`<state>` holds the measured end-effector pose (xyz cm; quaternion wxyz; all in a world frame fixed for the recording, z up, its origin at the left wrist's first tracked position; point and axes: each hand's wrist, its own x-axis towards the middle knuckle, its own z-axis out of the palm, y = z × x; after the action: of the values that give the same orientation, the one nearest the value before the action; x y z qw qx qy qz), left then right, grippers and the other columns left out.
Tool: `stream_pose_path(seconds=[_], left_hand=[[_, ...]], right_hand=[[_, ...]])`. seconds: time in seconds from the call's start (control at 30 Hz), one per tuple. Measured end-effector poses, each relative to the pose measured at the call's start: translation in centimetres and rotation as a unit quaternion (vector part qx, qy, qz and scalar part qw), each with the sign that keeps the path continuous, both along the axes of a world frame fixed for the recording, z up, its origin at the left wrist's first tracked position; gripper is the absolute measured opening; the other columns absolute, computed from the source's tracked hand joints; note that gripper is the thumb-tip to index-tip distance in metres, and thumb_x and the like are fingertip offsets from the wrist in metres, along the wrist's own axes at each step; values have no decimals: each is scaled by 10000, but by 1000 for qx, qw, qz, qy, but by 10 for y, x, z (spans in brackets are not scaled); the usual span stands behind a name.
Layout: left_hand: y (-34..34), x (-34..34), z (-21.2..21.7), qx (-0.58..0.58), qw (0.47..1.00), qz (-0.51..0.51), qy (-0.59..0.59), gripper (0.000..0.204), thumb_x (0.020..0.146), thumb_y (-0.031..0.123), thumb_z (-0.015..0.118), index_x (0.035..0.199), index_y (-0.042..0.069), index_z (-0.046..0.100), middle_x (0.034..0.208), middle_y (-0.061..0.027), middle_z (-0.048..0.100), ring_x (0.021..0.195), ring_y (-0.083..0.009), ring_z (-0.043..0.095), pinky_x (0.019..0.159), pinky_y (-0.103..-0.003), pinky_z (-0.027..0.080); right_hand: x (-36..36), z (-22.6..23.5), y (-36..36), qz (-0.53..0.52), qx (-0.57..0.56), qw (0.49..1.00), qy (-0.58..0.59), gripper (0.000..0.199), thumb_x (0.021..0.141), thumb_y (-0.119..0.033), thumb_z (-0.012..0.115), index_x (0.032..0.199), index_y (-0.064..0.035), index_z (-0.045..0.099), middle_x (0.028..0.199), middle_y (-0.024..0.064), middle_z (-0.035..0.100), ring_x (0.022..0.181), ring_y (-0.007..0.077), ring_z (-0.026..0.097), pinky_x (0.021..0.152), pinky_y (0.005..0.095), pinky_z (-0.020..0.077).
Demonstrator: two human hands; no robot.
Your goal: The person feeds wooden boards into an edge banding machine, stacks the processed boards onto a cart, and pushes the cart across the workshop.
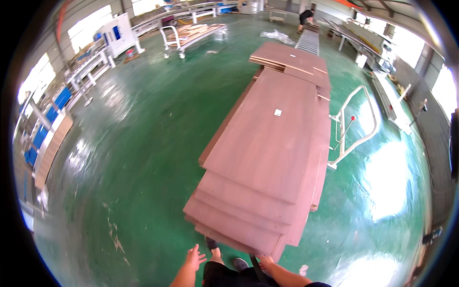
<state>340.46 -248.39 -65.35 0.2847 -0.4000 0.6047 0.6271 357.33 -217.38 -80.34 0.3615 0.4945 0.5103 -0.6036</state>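
Observation:
A long stack of reddish-brown wooden panels (258,129) stretches away in front of me, its near ends staggered like steps. A small white label (278,113) lies on the upper panel. My left hand (194,258) is open in the air, left of the stack's near end, fingers apart and holding nothing. My right hand (265,261) is at the near edge of the lowest visible panels, beside a dark strap-like strip (256,269). Its fingers are mostly hidden, so I cannot tell whether it grips the edge or the strip.
A white tubular cart handle (363,136) with a red knob rises right of the stack. Beyond lie a roller conveyor (308,43) and a person (306,20) bending there. A white trolley (193,36) carries boards at far left. Blue-and-white machinery (52,112) lines the left side.

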Motion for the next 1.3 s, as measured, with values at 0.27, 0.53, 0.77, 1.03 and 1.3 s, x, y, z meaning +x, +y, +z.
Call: stream_pose_path(seconds=[0.27,0.53,0.77,1.03,1.3], left_hand=[[60,-68,-62,155,986,34,-56,761,808,502,654,1366,118,309,1331,-104,427,1187,-293,455,937,-502,408],[55,-73,-59,229,967,88,-61,586,894,451,546,1363,172,332,1349,-23,434,1239,-219,413,996,-416,362],[53,-71,-56,238,965,97,-51,591,897,392,581,1380,236,279,1374,-14,389,1254,-214,394,1007,-431,364],[70,-84,-51,184,978,69,-66,621,885,473,547,1387,220,282,1402,-8,380,1289,-227,363,1041,-455,323],[97,-110,-54,158,981,74,-86,686,832,440,658,1377,290,268,1384,46,383,1250,-208,398,956,-486,367]], right_hand=[[-69,95,-80,-601,-155,784,-20,700,872,-514,543,1383,-99,304,1402,152,339,1275,331,359,1046,493,317],[-85,81,-105,-734,-136,663,51,563,918,-442,499,1344,-110,342,1397,118,352,1298,341,334,1072,538,274],[-56,45,-105,-744,-163,648,27,539,924,-422,487,1343,-114,344,1415,140,337,1289,361,335,1059,555,269],[-101,91,-84,-714,-96,692,45,327,955,-455,424,923,-131,461,563,7,408,413,139,400,327,229,318],[-95,43,-62,-686,-134,715,31,565,918,-437,489,1348,-107,330,1407,149,347,1282,377,340,1053,568,267]])
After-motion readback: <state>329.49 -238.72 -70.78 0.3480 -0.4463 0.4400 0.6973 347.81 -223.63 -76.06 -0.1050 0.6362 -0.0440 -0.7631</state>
